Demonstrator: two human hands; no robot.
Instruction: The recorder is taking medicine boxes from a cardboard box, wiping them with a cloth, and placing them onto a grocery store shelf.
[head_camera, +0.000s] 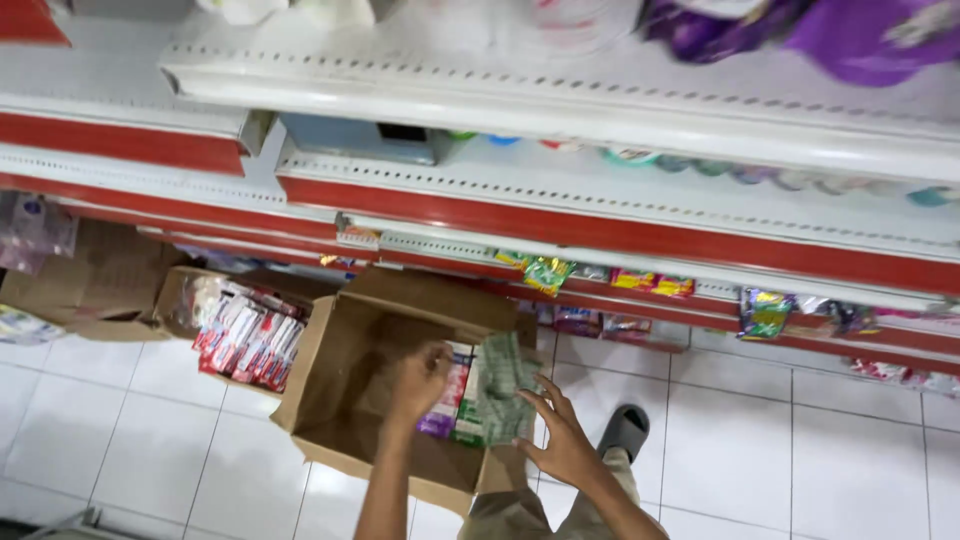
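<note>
Loosely spread fingers on packet.

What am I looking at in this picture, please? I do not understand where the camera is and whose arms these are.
There is no machine here. A person wears the camera on the head, so the single picture looks down at that person's own two bare hands. The left hand reaches into an open cardboard box that stands on the white tiled floor. The right hand touches a greenish packet at the box's edge; whether it grips the packet is unclear. More colourful packets stand inside the box. To the left, a second box holds red and white packs. Above are red and white shop shelves with small goods. The person's dark sandal shows beside the right hand.
</note>
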